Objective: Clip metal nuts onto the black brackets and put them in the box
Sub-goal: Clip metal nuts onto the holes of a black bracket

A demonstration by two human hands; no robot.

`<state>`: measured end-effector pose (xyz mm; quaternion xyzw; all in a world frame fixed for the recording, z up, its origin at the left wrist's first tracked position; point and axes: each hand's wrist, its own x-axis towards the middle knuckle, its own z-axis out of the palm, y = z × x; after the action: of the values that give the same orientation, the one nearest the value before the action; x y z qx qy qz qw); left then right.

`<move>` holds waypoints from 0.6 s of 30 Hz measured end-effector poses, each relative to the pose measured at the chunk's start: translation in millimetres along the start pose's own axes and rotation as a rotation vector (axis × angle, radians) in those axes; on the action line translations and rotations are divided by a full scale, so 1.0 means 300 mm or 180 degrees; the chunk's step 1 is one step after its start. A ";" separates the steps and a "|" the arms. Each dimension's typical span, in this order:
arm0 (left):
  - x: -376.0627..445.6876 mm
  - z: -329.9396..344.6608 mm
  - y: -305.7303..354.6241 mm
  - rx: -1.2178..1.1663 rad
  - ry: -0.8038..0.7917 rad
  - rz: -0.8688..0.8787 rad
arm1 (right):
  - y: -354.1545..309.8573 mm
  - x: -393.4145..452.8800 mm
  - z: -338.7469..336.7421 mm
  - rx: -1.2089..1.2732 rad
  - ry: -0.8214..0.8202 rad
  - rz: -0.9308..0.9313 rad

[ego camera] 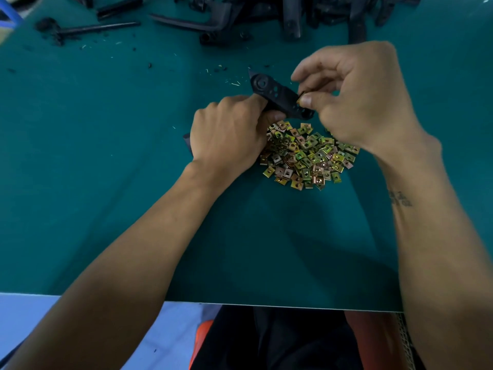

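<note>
we see the black bracket (277, 98) held up just above the green table (106, 156), a little past the far edge of the nut pile. its round boss with a centre hole points up and to the left, and the flat arm with small holes runs down to the right. the left hand (229, 137) grips the bracket's lower part, fingers curled round it so that a dark end of the part shows below the hand near the wrist. the right hand (357, 97) comes in from the right, and its thumb and forefinger pinch a metal nut (302, 96) right against the bracket's right edge; we see only a sliver of the nut, so we cannot tell whether it is already seated on the plastic.

just beneath both hands lies the pile of metal nuts (306, 156), small square clips in yellow, green and copper tones, each with a hole, heaped loosely on the table. the left hand's knuckles are just beside the pile's left side.

along the far edge of the table we see a heap of black plastic parts (266, 14), long arms and brackets tangled together, and to the left a black rod (88, 29) lying by itself. small black crumbs and pale slivers are scattered on the table between these and the hands.

at the near edge, below the table, we see dark trousers (280, 340) and a bit of orange.
</note>
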<state>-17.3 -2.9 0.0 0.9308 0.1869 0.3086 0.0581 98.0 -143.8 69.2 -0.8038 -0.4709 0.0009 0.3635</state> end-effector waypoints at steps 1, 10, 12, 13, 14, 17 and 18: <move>0.000 -0.001 0.001 0.0013 -0.0004 0.0016 | -0.005 0.000 0.001 -0.0056 -0.0036 0.0007; -0.003 -0.006 -0.001 -0.0023 0.0080 -0.0128 | -0.022 -0.006 0.032 0.0305 0.0034 0.0244; 0.001 -0.006 -0.002 -0.0122 0.0121 -0.0188 | -0.020 -0.002 0.032 0.0462 0.0009 0.0275; 0.004 -0.005 -0.004 -0.0157 0.0137 -0.0223 | -0.017 0.000 0.031 0.0579 -0.0011 0.0290; 0.006 -0.003 -0.005 -0.0170 0.0141 -0.0260 | -0.010 0.002 0.030 0.0726 -0.0005 0.0306; 0.009 -0.002 -0.009 -0.0195 0.0156 -0.0352 | 0.019 0.010 0.026 0.0963 0.0286 0.0339; 0.010 -0.004 -0.009 -0.0236 0.0173 -0.0382 | 0.031 0.013 0.027 0.0953 0.0429 0.0360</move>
<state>-16.7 0.7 1.9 0.9064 0.2323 0.3364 0.1059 104.5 -138.9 59.0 -0.7641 -0.3941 0.0376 0.5093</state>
